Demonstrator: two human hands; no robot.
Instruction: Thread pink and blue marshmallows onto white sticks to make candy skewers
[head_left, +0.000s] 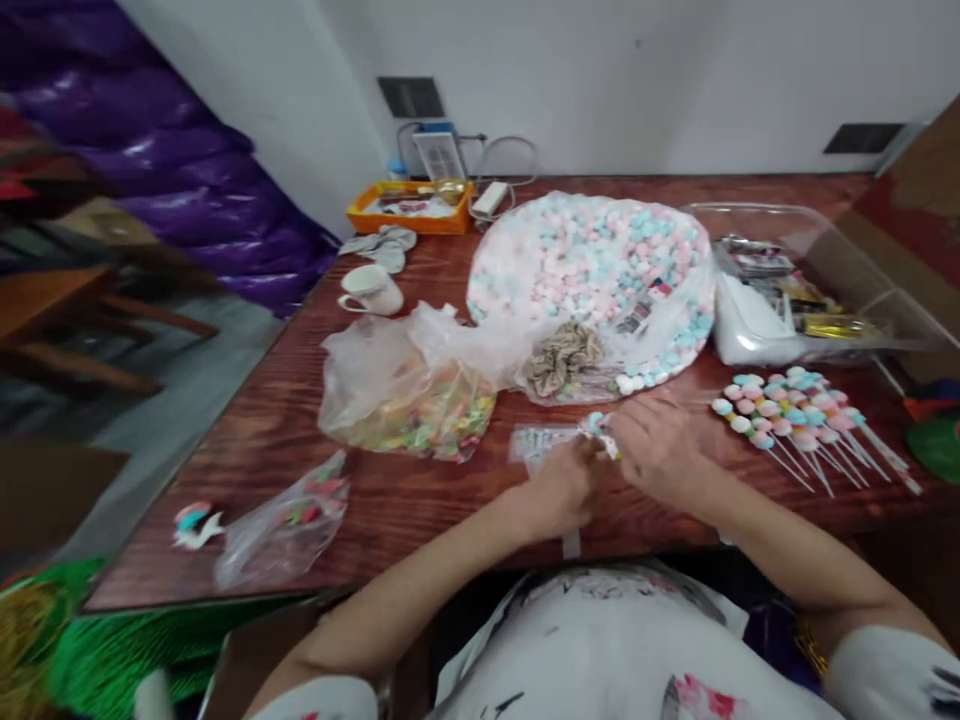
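Note:
My left hand [568, 488] and my right hand [654, 450] meet near the front middle of the table, fingers closed. Between them shows a small marshmallow skewer [598, 422], with a blue and white ball and a bit of yellow; its stick is hidden by my fingers. Beneath and left of the hands lies a flat printed clear packet [529, 445]. To the right, several finished-looking marshmallow skewers [795, 410] lie in a pile, white sticks pointing toward me. Behind the hands sits a large round clear bag of pink, blue and white marshmallows [585, 250].
A plastic bag of colourful small sweets [442, 415] lies left of centre, a smaller bag [289, 525] nearer the front edge. Behind are a white mug [371, 290], a grey cloth [382, 246] and an orange tray [360, 222]. A clear bin [750, 350] stands right.

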